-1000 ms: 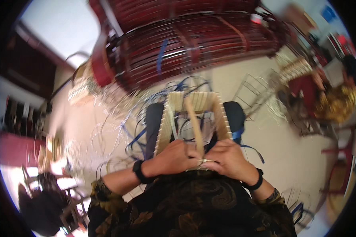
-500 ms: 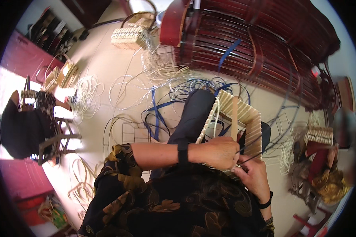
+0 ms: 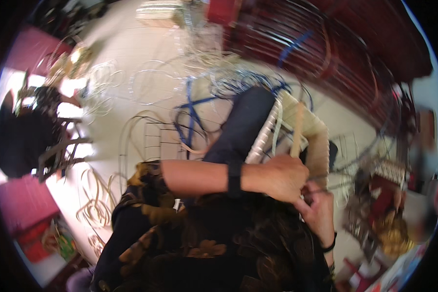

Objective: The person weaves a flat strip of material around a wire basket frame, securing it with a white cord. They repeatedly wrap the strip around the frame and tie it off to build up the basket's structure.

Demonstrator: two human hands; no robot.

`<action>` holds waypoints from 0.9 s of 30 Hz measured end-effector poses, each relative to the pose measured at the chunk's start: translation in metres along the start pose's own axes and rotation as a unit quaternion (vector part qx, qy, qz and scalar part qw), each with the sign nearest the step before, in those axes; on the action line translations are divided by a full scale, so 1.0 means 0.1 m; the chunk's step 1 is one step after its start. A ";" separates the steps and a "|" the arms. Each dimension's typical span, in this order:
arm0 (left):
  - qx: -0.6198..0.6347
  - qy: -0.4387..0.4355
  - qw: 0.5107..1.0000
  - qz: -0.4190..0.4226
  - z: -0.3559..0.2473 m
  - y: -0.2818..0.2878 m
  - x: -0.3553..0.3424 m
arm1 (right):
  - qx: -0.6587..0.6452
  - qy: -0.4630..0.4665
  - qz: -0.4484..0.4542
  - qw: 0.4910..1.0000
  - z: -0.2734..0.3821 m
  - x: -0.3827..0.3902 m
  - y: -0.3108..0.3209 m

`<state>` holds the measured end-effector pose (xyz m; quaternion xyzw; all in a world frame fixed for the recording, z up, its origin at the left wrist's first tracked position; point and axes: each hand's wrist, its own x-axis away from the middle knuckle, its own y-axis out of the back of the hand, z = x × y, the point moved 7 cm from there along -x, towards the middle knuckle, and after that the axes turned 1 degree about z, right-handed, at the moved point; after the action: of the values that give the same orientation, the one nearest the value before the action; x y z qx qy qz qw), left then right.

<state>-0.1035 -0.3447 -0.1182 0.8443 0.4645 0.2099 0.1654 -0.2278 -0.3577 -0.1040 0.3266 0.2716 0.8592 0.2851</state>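
A half-wrapped cream basket (image 3: 318,132) with slanted bindings along its rim stands at my lap, beside my dark-trousered leg. My left hand (image 3: 280,177) is closed at its near edge, knuckles up, hiding what its fingers hold. Just right of and below it, my right hand (image 3: 319,208) pinches a thin dark strand (image 3: 343,169) that trails off to the right. The fingertips of both hands nearly meet, and motion blurs them. A flat tan strip (image 3: 298,129) rises from beside my left hand across the basket's opening.
Blue straps (image 3: 192,109) and loose cream strands (image 3: 207,61) lie tangled on the floor ahead. A dark red slatted bench (image 3: 297,53) stands at the back right. Dark wire frames (image 3: 161,136) lie left of my leg. People sit at far left (image 3: 24,131) and far right (image 3: 399,219).
The view has shifted and blurred, with the room's far objects higher in the picture. Both hands stay together at the basket's near edge, my right hand still pinching the dark strand.
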 end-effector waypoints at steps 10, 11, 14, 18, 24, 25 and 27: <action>0.026 -0.050 0.998 -0.033 0.06 -0.13 0.02 | -0.041 0.142 0.193 0.970 -0.06 -0.05 0.10; 0.014 -0.046 0.998 -0.032 0.04 -0.13 0.03 | -0.050 0.149 0.192 0.969 -0.02 -0.06 0.10; -0.010 -0.059 0.998 -0.032 -0.03 -0.19 0.06 | -0.089 0.152 0.229 0.957 -0.10 -0.14 0.18; -0.042 -0.049 0.998 -0.011 -0.08 -0.20 0.04 | -0.128 0.102 0.144 0.976 -0.36 -0.58 0.40; -0.030 -0.051 0.998 -0.021 -0.09 -0.20 0.03 | -0.039 0.001 0.154 0.987 -0.51 -1.33 0.32; -0.031 -0.055 0.998 -0.023 -0.10 -0.19 0.03 | -0.060 0.015 0.163 0.985 -0.49 -1.38 0.30; -0.029 -0.058 0.998 -0.028 -0.08 -0.19 0.03 | -0.103 0.045 0.182 0.977 -0.54 -1.47 0.22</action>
<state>-0.1197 -0.3320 -0.1200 0.8365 0.4716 0.1692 0.2218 -0.1814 -0.4859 -0.1843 0.3000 0.1301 0.9340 0.1438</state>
